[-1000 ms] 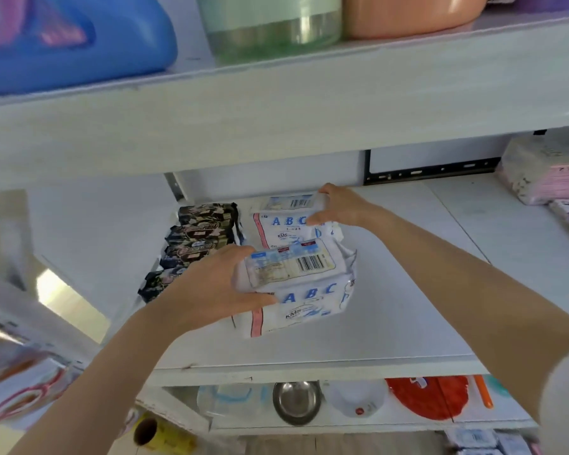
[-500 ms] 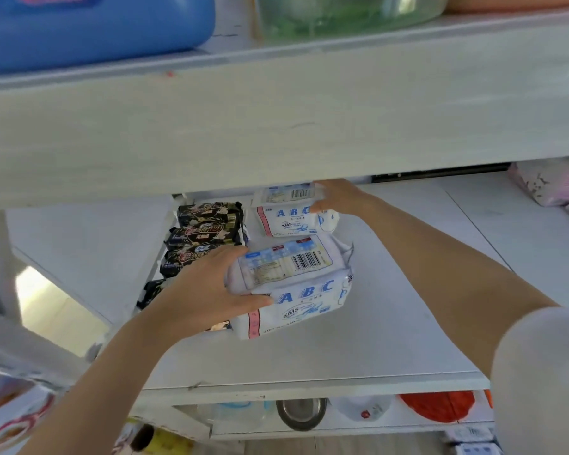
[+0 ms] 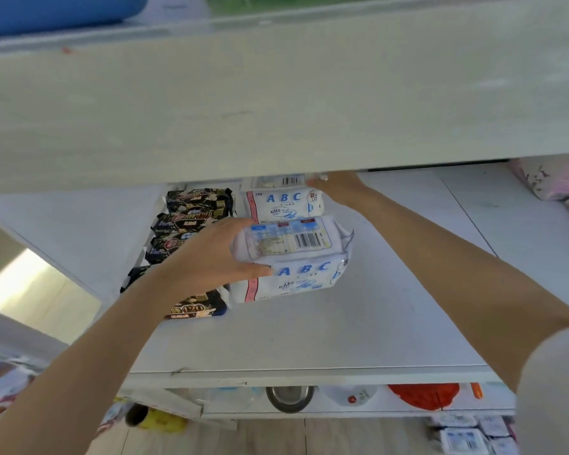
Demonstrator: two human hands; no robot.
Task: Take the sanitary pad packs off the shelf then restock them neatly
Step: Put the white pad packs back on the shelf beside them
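Head view: left grip (image 3: 211,254) clasps the front ABC pack (image 3: 304,254)

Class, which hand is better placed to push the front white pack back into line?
Left. The left hand grips the front pack by its side; the right hand reaches the rear pack, farther back.

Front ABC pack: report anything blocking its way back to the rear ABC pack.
Nothing visible does. The front ABC pack, gripped by the left hand, sits directly before the rear ABC pack; black packs lie to its left, the right hand at the rear pack's right corner.
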